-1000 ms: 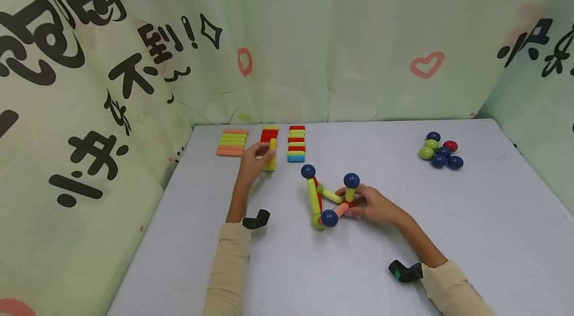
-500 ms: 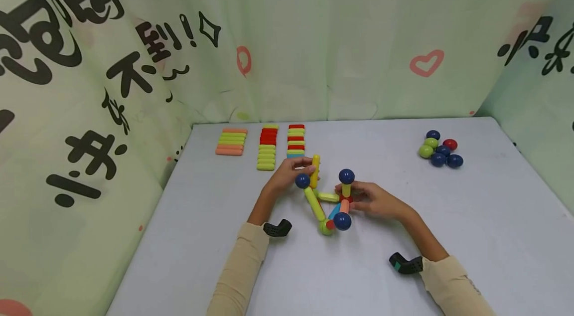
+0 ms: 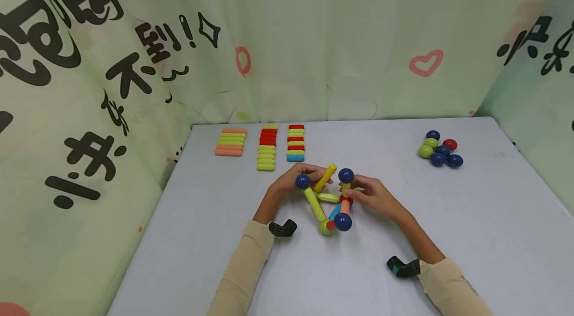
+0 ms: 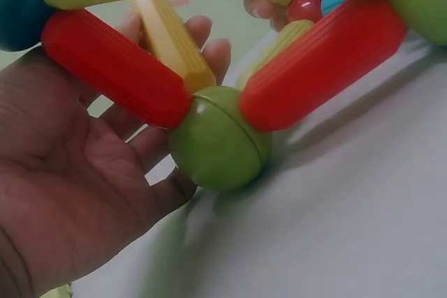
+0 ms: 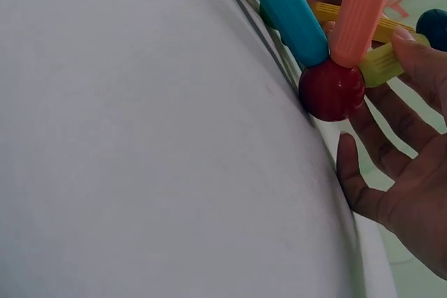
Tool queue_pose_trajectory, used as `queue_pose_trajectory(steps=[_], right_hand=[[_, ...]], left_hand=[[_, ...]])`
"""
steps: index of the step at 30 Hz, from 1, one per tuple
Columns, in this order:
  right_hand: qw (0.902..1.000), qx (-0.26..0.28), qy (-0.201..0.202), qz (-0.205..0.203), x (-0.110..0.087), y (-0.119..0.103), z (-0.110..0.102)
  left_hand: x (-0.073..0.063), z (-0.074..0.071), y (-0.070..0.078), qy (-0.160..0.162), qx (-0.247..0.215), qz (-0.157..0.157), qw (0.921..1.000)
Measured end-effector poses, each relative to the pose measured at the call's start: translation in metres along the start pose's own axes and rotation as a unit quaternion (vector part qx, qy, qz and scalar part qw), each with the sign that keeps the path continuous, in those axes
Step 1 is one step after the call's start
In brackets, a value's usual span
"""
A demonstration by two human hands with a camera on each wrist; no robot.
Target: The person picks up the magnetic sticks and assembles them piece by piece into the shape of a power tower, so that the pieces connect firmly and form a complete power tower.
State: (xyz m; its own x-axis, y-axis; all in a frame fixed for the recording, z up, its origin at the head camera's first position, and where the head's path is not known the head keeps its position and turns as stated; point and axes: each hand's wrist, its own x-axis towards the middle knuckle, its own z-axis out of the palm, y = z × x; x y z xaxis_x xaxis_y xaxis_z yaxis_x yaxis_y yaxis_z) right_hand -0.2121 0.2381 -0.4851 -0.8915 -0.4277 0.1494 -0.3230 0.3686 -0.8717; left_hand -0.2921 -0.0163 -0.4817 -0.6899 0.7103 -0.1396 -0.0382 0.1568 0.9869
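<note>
A frame of toy rods joined by balls stands on the table between the hands. My left hand (image 3: 296, 179) holds a yellow rod (image 3: 326, 177), tilted, its lower end close to the frame's far green ball (image 4: 220, 137); whether they touch I cannot tell. Two red rods (image 4: 115, 68) meet at that ball. With thumb and fingers my right hand (image 3: 375, 196) pinches a yellow-green rod (image 5: 384, 64) between a blue ball (image 3: 346, 175) and the red ball (image 5: 332, 90). From the red ball also run an orange rod (image 5: 360, 15) and a blue rod (image 5: 290, 15).
Loose rods lie in three stacks at the back left: an orange and green stack (image 3: 230, 142), a red and green stack (image 3: 267, 149) and a mixed stack (image 3: 296, 144). Several loose balls (image 3: 438, 149) sit at the back right. A printed curtain (image 3: 327, 42) hangs behind the white table (image 3: 188, 266).
My left hand has carried the yellow rod from the middle stack rightward to the frame and tilted it. The frame has turned slightly, and my right hand has shifted upward on it.
</note>
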Motion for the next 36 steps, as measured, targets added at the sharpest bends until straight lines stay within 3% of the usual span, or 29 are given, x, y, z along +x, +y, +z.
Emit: queue_pose_trajectory(steps=[5,12,17,19,21,24,25,27,30,32,33,34,36], right_hand=[[1.0,0.001,0.004,-0.004,-0.001,-0.001,0.001],[0.9998,0.0,0.019,-0.006,-0.001,0.002,0.002],[0.9999,-0.002,0.017,0.0,-0.001,0.003,0.002],[1.0,-0.001,0.005,0.006,-0.001,0.003,0.002],[0.9998,0.002,-0.017,0.012,-0.001,0.002,0.001],[0.9974,0.019,-0.066,0.022,-0.001,0.001,-0.001],[0.9961,0.023,-0.081,0.024,-0.001,0.001,-0.002],[0.9942,0.024,-0.103,0.023,-0.002,0.002,-0.004],[0.9935,0.01,-0.112,0.014,-0.003,0.003,-0.008],[0.9935,-0.01,-0.113,0.005,-0.004,0.004,-0.009],[0.9934,-0.02,-0.113,0.003,-0.004,0.004,-0.009],[0.9932,-0.028,-0.113,0.0,-0.004,0.005,-0.009],[0.9927,-0.047,-0.111,0.002,-0.004,0.005,-0.009]], left_hand=[[0.005,-0.001,0.005,-0.007,0.022,-0.03,0.9993],[0.01,-0.005,0.011,-0.044,0.051,-0.051,0.9964],[0.011,-0.005,0.011,-0.053,0.07,-0.054,0.9947],[0.008,-0.005,0.009,-0.041,0.064,-0.044,0.9961],[0.004,-0.01,0.006,-0.008,0.049,-0.03,0.9983],[-0.01,-0.022,0.003,0.091,0.061,-0.005,0.994],[-0.016,-0.027,0.002,0.134,0.084,0.001,0.9875],[-0.027,-0.04,0.001,0.219,0.16,0.001,0.9625],[-0.045,-0.056,0.001,0.298,0.297,-0.026,0.9066],[-0.054,-0.065,0.001,0.313,0.366,-0.048,0.8754],[-0.058,-0.068,0.001,0.309,0.392,-0.058,0.8643],[-0.061,-0.071,0.0,0.303,0.415,-0.067,0.8554],[-0.065,-0.074,-0.002,0.288,0.442,-0.08,0.8455]])
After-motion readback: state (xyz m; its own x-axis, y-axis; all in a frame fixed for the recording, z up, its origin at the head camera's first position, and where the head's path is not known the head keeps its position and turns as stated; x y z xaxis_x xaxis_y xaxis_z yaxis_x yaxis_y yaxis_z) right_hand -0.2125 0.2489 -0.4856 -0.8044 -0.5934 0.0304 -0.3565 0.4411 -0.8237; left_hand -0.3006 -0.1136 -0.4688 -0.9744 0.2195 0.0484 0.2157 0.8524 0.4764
